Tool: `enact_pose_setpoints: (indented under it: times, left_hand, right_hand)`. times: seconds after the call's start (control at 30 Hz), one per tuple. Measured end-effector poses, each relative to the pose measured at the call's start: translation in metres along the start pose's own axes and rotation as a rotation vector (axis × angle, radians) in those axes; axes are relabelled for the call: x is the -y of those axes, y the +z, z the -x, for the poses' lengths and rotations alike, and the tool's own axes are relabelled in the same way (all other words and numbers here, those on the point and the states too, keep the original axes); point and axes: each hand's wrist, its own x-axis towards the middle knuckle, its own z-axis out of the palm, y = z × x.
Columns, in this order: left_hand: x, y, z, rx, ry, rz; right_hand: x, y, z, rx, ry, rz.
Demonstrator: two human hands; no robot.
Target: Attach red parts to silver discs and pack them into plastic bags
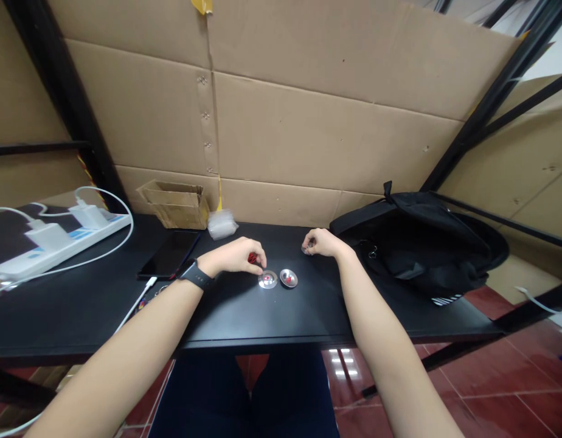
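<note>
My left hand (235, 256) rests on the black table (272, 310) with its fingers curled round a small red thing (252, 258). Just in front of its fingertips lie two small round silver dishes (267, 280) (289, 278), side by side, each with something red in its middle. My right hand (318, 242) sits farther back and to the right, its fingers pinched on a small silver piece (307, 247). A black watch (196, 275) is on my left wrist.
A black bag (418, 243) lies on the table at the right. A dark tablet (169, 253), a white cable (137, 298) and a power strip (57, 240) with chargers sit at the left. A small cardboard box (177, 204) and a plastic packet (221, 224) stand by the cardboard wall.
</note>
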Motion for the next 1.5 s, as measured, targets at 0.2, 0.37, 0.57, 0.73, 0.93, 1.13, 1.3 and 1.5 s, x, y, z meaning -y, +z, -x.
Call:
enact_pose_setpoints:
  times: [0.2, 0.37, 0.57, 0.73, 0.93, 1.13, 1.3, 1.5]
  left_hand:
    - [-0.015, 0.014, -0.006, 0.072, 0.093, 0.107]
    - [-0.018, 0.012, -0.010, -0.030, 0.104, 0.037]
    - [-0.016, 0.007, -0.009, -0.307, 0.064, -0.076]
    - [-0.014, 0.009, -0.012, -0.403, 0.040, -0.133]
    - [-0.018, 0.008, -0.012, -0.517, -0.008, -0.092]
    - [-0.023, 0.004, -0.010, -0.640, -0.169, 0.079]
    - [-0.022, 0.008, -0.011, -0.613, -0.103, 0.177]
    - [-0.019, 0.007, -0.010, -0.590, -0.112, 0.176]
  right_hand:
    - [0.006, -0.004, 0.002, -0.065, -0.033, 0.016]
    - [0.037, -0.002, 0.004, -0.063, -0.151, -0.105]
    - [0.087, 0.020, 0.006, 0.125, -0.383, -0.311]
    - [0.099, 0.032, 0.005, -0.004, -0.415, -0.189]
    - [0.101, 0.032, 0.005, -0.120, -0.480, -0.138]
    - [0.097, 0.034, 0.000, -0.245, -0.358, -0.385]
    - [0.093, 0.040, -0.005, -0.131, -0.354, -0.582]
    - [0.095, 0.044, -0.006, -0.064, -0.363, -0.652]
